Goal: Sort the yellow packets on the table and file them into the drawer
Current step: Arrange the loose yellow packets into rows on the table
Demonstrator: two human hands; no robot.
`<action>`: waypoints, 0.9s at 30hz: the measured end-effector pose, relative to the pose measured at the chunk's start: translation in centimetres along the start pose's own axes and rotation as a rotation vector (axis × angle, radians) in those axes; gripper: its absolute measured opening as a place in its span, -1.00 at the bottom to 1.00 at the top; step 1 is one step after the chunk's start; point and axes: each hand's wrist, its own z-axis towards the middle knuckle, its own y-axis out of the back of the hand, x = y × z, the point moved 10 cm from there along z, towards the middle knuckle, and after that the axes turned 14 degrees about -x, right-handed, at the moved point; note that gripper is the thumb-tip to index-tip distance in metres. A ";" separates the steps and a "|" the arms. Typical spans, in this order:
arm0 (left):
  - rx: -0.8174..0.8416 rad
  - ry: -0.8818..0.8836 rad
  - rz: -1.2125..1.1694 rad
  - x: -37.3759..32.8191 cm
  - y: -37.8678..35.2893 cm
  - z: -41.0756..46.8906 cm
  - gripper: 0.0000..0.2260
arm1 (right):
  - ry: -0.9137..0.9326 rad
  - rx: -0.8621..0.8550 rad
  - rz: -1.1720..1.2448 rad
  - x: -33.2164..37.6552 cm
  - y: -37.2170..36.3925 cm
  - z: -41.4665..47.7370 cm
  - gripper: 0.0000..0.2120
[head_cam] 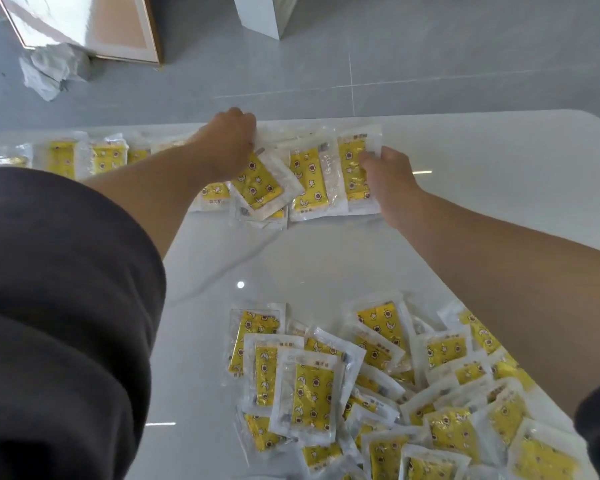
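Several yellow packets in clear wrappers lie on the white table [499,174]. A loose pile of packets [378,393] sits near me. A second cluster of packets [309,178] lies at the far edge. My left hand [227,140] reaches over it, fingers curled onto the top edges of the packets above a tilted packet [260,185]. My right hand [390,176] pinches the rightmost packet [350,157] at its right side. A row of packets [63,157] stretches along the far left edge. No drawer is in view.
Beyond the table is grey tiled floor with a leaning framed board [84,26], crumpled white wrapping [49,74] and a white box [264,12]. Bare tabletop [257,258] separates the two packet groups. My dark sleeve [59,306] covers the left foreground.
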 end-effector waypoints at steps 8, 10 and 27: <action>0.048 -0.209 0.574 2.3 1.1 0.2 -0.73 | 0.225 -0.190 -0.373 1.6 5.1 2.5 -0.78; 0.028 -0.133 0.594 3.5 0.1 0.2 -0.68 | 0.239 -0.181 -0.442 1.4 4.7 2.3 -0.83; 0.016 0.183 -0.158 -2.1 -6.1 -28.6 -0.83 | 0.748 0.058 -0.820 -7.1 1.8 -17.0 -0.59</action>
